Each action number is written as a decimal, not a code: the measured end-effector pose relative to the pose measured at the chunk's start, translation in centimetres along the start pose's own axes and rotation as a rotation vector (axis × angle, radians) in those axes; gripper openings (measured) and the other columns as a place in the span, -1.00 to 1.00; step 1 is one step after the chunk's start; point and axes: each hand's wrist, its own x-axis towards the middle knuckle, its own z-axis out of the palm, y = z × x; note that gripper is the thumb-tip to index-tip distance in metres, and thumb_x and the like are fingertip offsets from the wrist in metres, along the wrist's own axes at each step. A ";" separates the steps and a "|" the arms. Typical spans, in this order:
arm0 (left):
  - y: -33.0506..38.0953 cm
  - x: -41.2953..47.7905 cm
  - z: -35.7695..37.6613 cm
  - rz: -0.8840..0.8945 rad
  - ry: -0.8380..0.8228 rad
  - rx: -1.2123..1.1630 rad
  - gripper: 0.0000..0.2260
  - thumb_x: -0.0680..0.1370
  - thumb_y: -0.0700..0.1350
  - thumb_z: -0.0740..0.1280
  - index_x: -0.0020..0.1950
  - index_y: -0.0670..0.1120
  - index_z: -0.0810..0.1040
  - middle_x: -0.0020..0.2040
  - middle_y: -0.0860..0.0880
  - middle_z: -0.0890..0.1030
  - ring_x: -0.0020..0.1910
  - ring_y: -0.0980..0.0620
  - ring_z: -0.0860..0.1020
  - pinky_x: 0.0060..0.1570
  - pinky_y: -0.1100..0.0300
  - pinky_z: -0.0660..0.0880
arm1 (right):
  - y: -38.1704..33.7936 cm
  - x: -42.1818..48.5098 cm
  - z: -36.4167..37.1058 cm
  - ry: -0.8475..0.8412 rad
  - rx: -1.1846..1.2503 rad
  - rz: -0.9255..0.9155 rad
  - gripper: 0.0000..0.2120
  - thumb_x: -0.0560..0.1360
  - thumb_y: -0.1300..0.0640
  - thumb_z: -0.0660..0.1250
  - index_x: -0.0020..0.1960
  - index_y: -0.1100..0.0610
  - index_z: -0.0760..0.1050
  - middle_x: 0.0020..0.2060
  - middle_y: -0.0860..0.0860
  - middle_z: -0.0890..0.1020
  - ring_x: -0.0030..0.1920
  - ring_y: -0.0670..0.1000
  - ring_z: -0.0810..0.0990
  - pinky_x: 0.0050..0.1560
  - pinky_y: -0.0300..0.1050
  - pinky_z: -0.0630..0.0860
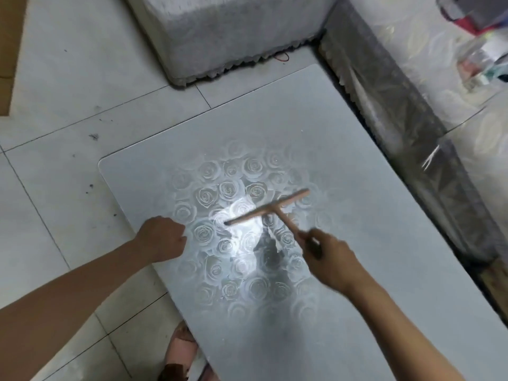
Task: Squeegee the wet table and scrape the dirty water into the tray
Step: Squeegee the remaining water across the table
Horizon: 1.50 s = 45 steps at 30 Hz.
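Grips the squeegee [268,209] in the right hand [332,259], fingers curled tight round the lower end of the handle, a touch blurred. Sets the pink blade bar over the middle of the table [371,257], right above the rose pattern, slanting from lower left up toward the far right edge. Cannot tell whether the blade touches the top or sits just above it. Catches a bright glare and a dark reflection on the tabletop under the handle. Balls the left hand [162,237] into a fist at the table's left edge, knuckles up, with nothing visible inside the curled fingers. Stands on pale floor tiles [68,111] speckled with dark crumbs off that left edge. Shows a pink sandal [182,346] at the table's near-left edge. Has a grey fabric-covered block [220,31] beyond the far corner and a plastic-covered patterned surface [412,64] along the right edge.
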 end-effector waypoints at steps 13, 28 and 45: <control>0.9 0.2 -1.0 -0.133 -0.179 -0.159 -0.69 0.61 0.07 0.06 0.19 -0.03 0.47 0.21 -0.11 0.57 0.19 -0.12 0.51 0.12 0.16 0.42 | 0.7 -2.8 -3.1 0.193 0.030 -0.221 -0.81 0.60 -0.08 0.14 0.09 -0.06 0.48 -0.20 0.00 0.64 -0.13 0.14 0.59 -0.15 0.01 0.53; -6.2 6.5 -7.1 -0.168 0.038 -0.495 -0.69 0.59 -0.18 0.16 0.34 -0.07 0.42 0.09 -0.08 0.61 0.05 -0.11 0.57 0.05 0.07 0.49 | -12.6 9.1 -2.2 0.131 -0.049 -0.207 -0.76 0.61 0.01 0.09 0.22 0.01 0.41 -0.07 0.11 0.55 -0.07 0.19 0.55 -0.22 -0.07 0.38; -9.5 16.8 -12.1 -0.034 -0.003 -0.241 -0.36 0.50 -0.26 0.20 0.54 -0.25 0.02 0.56 -0.19 0.03 0.52 -0.13 0.08 0.38 0.02 0.19 | -14.3 8.6 -5.1 0.185 -0.077 -0.101 -0.45 0.52 0.10 0.14 0.33 -0.27 -0.07 -0.26 0.06 0.45 -0.17 0.22 0.56 -0.30 -0.09 0.27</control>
